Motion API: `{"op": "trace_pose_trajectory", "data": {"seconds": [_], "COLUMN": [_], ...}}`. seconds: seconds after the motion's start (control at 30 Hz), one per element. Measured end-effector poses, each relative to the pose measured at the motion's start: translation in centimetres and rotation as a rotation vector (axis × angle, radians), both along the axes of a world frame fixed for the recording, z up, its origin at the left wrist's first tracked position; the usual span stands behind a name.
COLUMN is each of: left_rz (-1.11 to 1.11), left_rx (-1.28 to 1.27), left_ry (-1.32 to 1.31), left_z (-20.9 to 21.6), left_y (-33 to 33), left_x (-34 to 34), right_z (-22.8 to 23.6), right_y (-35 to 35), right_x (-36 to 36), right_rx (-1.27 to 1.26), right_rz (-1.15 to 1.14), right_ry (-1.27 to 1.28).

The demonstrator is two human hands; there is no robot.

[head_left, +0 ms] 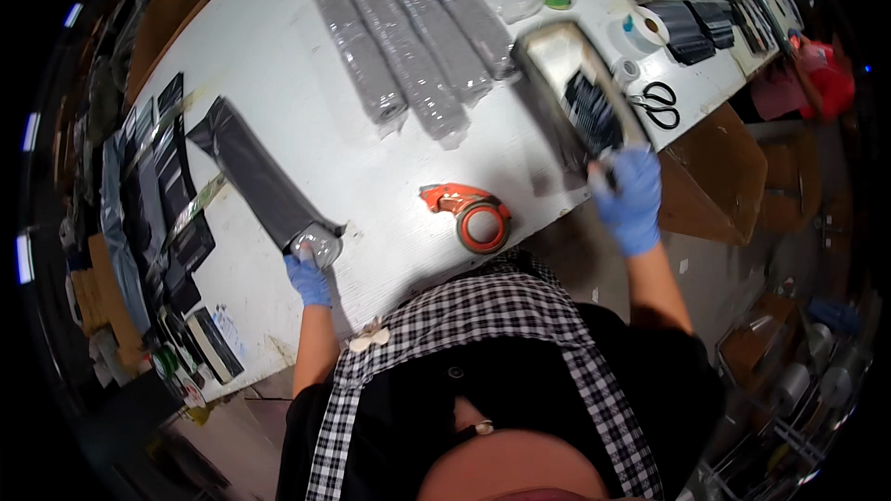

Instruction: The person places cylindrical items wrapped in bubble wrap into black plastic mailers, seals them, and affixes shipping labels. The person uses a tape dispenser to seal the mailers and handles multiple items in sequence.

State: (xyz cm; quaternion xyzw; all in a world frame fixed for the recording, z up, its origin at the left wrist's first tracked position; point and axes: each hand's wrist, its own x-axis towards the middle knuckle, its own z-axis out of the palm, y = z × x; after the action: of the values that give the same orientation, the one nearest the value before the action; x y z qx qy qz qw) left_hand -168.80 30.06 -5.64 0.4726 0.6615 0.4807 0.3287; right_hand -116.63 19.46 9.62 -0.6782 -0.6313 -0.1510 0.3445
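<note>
My left hand (308, 280), in a blue glove, is closed on the near end of a long roll in a dark grey plastic bag (264, 176). Clear wrap (320, 247) sticks out of the bag at that end. My right hand (633, 199), also gloved, is at the near corner of an open box (534, 46), fingers closed on its rim; they are blurred. The box's edges are blurred too. Black packets (594, 111) lie inside it. An orange tape dispenser (473, 218) rests on the white table (390, 213) between my hands.
Several grey rolls in clear wrap (399, 46) lie at the table's far side. Black-handled scissors (659, 107) and a white label roll (647, 30) are right of the box. Flat black bags (172, 153) line the left edge. A cardboard box (710, 176) stands below the right edge; another person (826, 79) is beyond.
</note>
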Motion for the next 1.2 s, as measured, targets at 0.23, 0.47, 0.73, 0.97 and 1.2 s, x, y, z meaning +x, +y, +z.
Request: {"op": "trace_pose_trajectory", "data": {"seconds": [0.23,0.47,0.73,0.97,1.2], "left_rz": [-0.011,-0.184,-0.237,-0.253,-0.282], "left_rx": [-0.290,-0.423,-0.378,-0.342,-0.277], "left_ry": [0.504,0.268,0.122,0.104,0.124], "left_z": [1.3,6.1,10.1,9.9,8.7], "left_y": [0.1,-0.9,-2.4,-2.8,-2.6], "left_x": [-0.7,-2.9,-6.6,-8.6,-8.8], "right_z": [-8.9,-8.3,-10.1,-11.1,-11.3], "right_y": [-4.1,1.3,10.9,11.1,11.3], "right_x": [-9.4,-6.8,-3.2,-3.3,0.5], "right_rx": [-0.439,-0.381,-0.794,-0.851,-0.939], "right_rz": [0.018,-0.002,-0.037,-0.073,0.155], "right_ry": [-0.038,-0.177,0.214,-0.064,-0.151]}}
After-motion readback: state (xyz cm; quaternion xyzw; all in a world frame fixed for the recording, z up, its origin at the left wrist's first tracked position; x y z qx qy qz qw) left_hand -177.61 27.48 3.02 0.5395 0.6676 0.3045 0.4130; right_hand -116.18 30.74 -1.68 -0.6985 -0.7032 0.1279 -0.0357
